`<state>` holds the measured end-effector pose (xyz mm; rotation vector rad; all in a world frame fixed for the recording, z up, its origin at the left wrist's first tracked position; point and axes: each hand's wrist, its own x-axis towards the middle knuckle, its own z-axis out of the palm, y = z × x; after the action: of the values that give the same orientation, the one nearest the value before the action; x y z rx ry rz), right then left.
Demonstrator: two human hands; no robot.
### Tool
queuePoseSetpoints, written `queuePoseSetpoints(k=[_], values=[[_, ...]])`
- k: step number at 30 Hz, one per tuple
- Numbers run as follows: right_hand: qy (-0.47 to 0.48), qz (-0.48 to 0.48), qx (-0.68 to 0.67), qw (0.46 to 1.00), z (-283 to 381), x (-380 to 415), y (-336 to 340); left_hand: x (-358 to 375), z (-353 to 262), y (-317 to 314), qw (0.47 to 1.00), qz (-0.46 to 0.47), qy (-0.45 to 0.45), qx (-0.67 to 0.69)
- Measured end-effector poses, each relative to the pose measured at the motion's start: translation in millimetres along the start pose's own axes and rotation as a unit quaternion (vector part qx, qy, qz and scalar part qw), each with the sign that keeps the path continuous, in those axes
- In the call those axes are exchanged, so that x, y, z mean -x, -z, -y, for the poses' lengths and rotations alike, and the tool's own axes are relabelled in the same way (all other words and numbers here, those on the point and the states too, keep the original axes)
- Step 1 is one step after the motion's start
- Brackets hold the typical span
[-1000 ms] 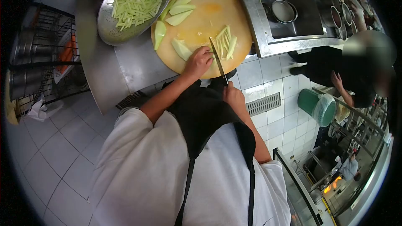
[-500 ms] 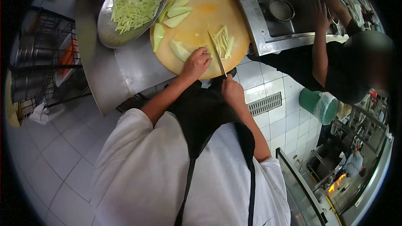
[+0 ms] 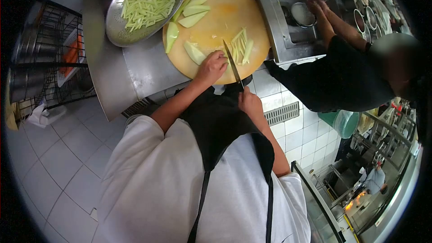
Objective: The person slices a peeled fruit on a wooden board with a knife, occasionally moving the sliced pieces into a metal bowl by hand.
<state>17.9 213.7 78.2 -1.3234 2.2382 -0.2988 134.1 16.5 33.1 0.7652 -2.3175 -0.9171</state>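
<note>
My right hand (image 3: 250,102) is closed around the handle of a kitchen knife (image 3: 232,61), whose blade points away from me over the round wooden cutting board (image 3: 220,0). Left of the blade, my left hand (image 3: 212,69) has its fingers curled down on a piece of pale green vegetable, mostly hidden beneath them. Thin cut sticks (image 3: 242,47) lie just right of the knife. A vegetable wedge (image 3: 194,54) rests beside my left hand, and several more wedges (image 3: 194,13) lie at the board's left side.
A perforated metal colander (image 3: 118,11) full of cut sticks stands at the back left. On the right, a co-worker's hands (image 3: 320,6) are over a metal sink (image 3: 288,51) with a round bowl (image 3: 302,15). A wire rack (image 3: 49,65) is at the left.
The co-worker has shifted, bringing both hands together over the sink near the bowl. The view has moved slightly. My hands and knife keep nearly the same place on the board.
</note>
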Motion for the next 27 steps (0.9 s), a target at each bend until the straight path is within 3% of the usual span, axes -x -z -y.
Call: queuePoseSetpoints(k=[14, 20, 23, 27], values=[[-0.013, 0.021, -0.007, 1.0, -1.2, -2.2, -14.6, -2.1, 0.1, 2.9, 1.0, -0.002, -0.015, 0.011], [0.014, -0.017, 0.05, 0.998, 8.6, -35.3, 3.4, -0.8, 3.3, 1.4, 1.0, 0.016, -0.009, 0.007], [0.027, -0.044, 0.016, 0.999, 10.5, -31.8, 10.9, 1.1, 1.6, 2.3, 1.0, 0.005, -0.017, -0.001], [0.029, -0.005, 0.022, 0.999, 1.2, -12.9, 6.4, 2.8, 1.8, 2.0, 1.0, 0.01, -0.013, -0.003]])
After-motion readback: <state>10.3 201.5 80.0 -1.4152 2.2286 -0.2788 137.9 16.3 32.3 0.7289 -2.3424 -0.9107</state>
